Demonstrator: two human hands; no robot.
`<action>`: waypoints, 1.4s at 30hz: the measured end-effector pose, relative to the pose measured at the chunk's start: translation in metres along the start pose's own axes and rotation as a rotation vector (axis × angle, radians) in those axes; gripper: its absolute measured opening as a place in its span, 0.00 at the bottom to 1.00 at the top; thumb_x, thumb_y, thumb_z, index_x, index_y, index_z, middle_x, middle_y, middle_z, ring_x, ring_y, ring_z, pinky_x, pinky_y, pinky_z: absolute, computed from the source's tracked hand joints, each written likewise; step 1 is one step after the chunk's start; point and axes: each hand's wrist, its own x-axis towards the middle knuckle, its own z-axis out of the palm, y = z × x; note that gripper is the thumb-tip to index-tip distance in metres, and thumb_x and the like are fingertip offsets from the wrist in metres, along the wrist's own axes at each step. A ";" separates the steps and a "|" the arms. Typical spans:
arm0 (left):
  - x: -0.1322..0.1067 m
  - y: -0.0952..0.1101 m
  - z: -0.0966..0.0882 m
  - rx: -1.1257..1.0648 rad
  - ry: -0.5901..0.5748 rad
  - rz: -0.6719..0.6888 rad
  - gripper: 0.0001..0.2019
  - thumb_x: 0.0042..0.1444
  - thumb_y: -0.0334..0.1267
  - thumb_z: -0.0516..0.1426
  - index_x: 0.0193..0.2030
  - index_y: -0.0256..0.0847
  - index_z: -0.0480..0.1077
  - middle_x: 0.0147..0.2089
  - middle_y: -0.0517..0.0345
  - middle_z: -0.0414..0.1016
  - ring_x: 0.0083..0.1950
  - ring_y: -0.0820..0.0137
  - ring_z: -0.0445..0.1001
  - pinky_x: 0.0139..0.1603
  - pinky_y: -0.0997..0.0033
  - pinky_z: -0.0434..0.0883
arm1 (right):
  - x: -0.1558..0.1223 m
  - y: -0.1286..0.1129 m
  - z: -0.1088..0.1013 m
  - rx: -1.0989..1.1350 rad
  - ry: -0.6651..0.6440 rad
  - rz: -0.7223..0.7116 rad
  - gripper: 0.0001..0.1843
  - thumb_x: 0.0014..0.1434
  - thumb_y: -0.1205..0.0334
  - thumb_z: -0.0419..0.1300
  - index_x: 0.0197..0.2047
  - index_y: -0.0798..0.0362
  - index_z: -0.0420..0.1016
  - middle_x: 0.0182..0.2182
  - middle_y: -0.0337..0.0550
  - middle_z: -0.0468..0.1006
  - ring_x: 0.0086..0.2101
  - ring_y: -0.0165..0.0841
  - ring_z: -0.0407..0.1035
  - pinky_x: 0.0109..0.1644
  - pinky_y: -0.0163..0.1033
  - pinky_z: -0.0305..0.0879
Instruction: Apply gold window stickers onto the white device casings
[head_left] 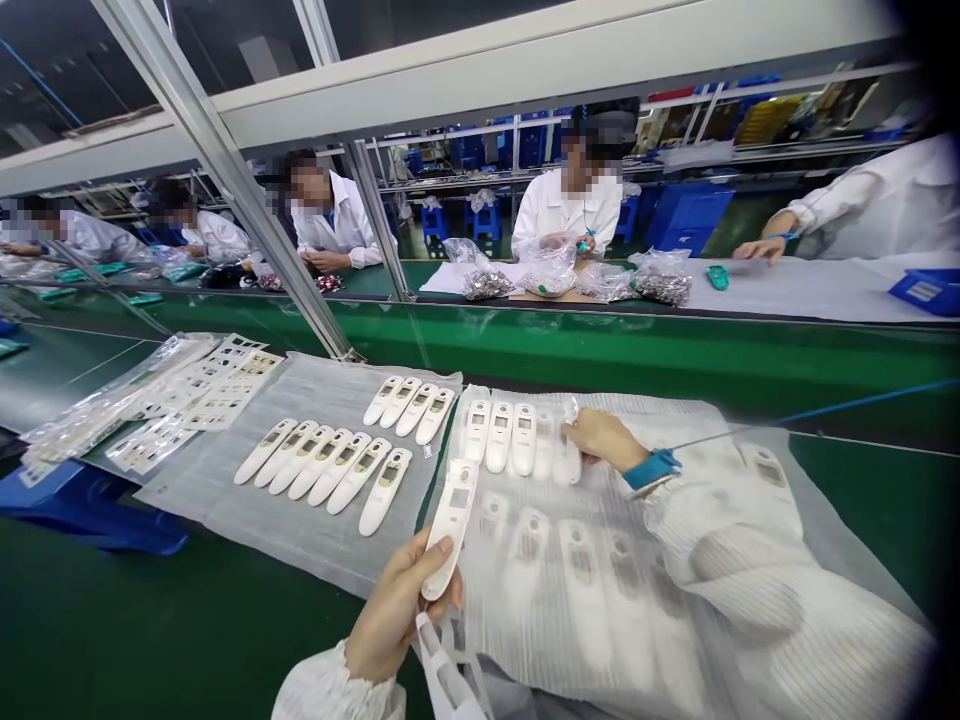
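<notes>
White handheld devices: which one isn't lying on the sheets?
The white device gripped in the left hand, raised off the sheets; every other device in view lies flat on the plastic sheets.

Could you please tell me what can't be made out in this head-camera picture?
Head view:
White handheld device: left hand hides its far side.
Devices under the translucent plastic sheet: sheet blurs them.
Devices by the right hand: hand covers their ends.
Printed cards: print too small.
Blue tray: cut off by right edge.
</notes>
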 end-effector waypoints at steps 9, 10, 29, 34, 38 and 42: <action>-0.032 0.009 -0.026 -0.109 0.102 0.049 0.15 0.56 0.48 0.59 0.36 0.37 0.64 0.19 0.61 0.69 0.13 0.85 0.50 0.15 0.83 0.49 | -0.011 -0.018 0.002 -0.044 0.053 -0.144 0.19 0.64 0.49 0.52 0.40 0.57 0.72 0.34 0.41 0.75 0.31 0.30 0.71 0.39 0.41 0.68; -0.034 0.010 -0.027 -0.122 0.112 0.055 0.15 0.56 0.48 0.59 0.36 0.37 0.64 0.19 0.61 0.69 0.13 0.85 0.50 0.15 0.83 0.50 | -0.012 -0.017 0.005 -0.068 0.101 -0.167 0.17 0.63 0.50 0.54 0.42 0.56 0.71 0.37 0.43 0.75 0.35 0.32 0.70 0.41 0.43 0.67; -0.040 0.022 -0.001 -0.072 -0.004 0.052 0.16 0.58 0.49 0.57 0.40 0.37 0.64 0.18 0.62 0.69 0.12 0.85 0.50 0.15 0.83 0.49 | 0.005 -0.014 0.018 -0.170 0.189 -0.155 0.18 0.63 0.50 0.54 0.44 0.56 0.71 0.44 0.46 0.73 0.41 0.35 0.69 0.46 0.47 0.67; -0.041 0.028 0.009 -0.080 -0.038 0.064 0.16 0.56 0.49 0.58 0.37 0.36 0.64 0.17 0.62 0.68 0.11 0.84 0.50 0.13 0.82 0.49 | 0.005 -0.016 0.014 -0.100 0.156 -0.192 0.15 0.63 0.52 0.55 0.44 0.56 0.72 0.43 0.45 0.74 0.42 0.35 0.69 0.48 0.48 0.66; -0.043 0.027 0.000 -0.158 -0.157 0.071 0.14 0.56 0.48 0.58 0.37 0.37 0.65 0.16 0.61 0.68 0.09 0.83 0.50 0.10 0.82 0.47 | -0.007 -0.013 0.014 -0.017 0.180 -0.228 0.14 0.62 0.54 0.56 0.44 0.56 0.71 0.44 0.46 0.73 0.44 0.36 0.68 0.50 0.49 0.64; -0.055 0.037 -0.018 -0.271 -0.197 0.097 0.09 0.58 0.44 0.57 0.38 0.39 0.66 0.15 0.66 0.64 0.10 0.82 0.50 0.10 0.83 0.52 | -0.037 -0.019 0.006 0.142 0.166 -0.319 0.12 0.61 0.58 0.55 0.44 0.56 0.72 0.47 0.50 0.71 0.45 0.39 0.67 0.50 0.47 0.63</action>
